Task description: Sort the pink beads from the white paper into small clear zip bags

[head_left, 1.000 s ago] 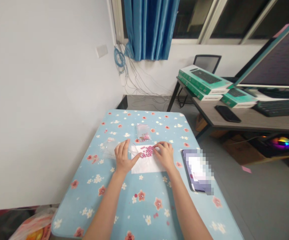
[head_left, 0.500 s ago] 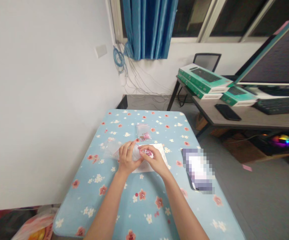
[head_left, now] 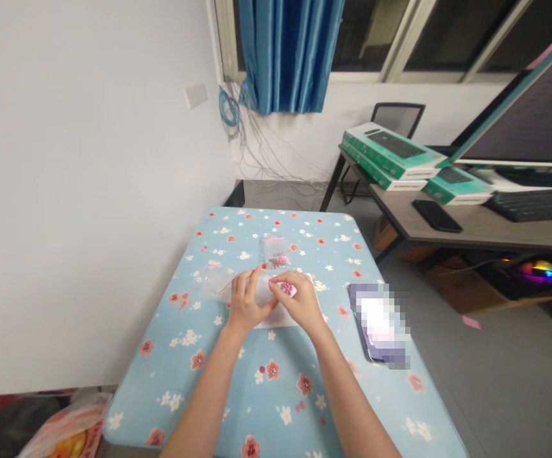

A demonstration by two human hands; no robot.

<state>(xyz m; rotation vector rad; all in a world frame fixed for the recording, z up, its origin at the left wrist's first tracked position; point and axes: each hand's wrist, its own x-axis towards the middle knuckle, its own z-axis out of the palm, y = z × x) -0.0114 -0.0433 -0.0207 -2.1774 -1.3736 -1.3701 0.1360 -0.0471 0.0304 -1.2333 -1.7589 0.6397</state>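
At the middle of the table both my hands work close together over a white sheet (head_left: 276, 319). My left hand (head_left: 247, 304) has its fingers apart, resting beside a clear plastic bag (head_left: 215, 280), its thumb reaching toward the right hand. The fingers of my right hand (head_left: 303, 301) are pinched together beside a small cluster of pink beads (head_left: 287, 289); whatever lies between the fingertips is too small to make out. Just beyond the hands lies a clear zip bag (head_left: 276, 245) with pink and red pieces inside.
A blue flowered cloth (head_left: 200, 394) covers the table. On its right side lies a phone-like item (head_left: 369, 346), partly pixelated. The desk (head_left: 495, 229) at right carries green keyboard boxes (head_left: 390, 156), a black phone (head_left: 437, 215), a keyboard (head_left: 543, 203) and a monitor (head_left: 533, 108). A wall (head_left: 89, 191) borders the left.
The view has shifted very slightly. My right fingers have moved a little over the beads, and a thin red line between the hands no longer shows. My left hand stays nearly in place.
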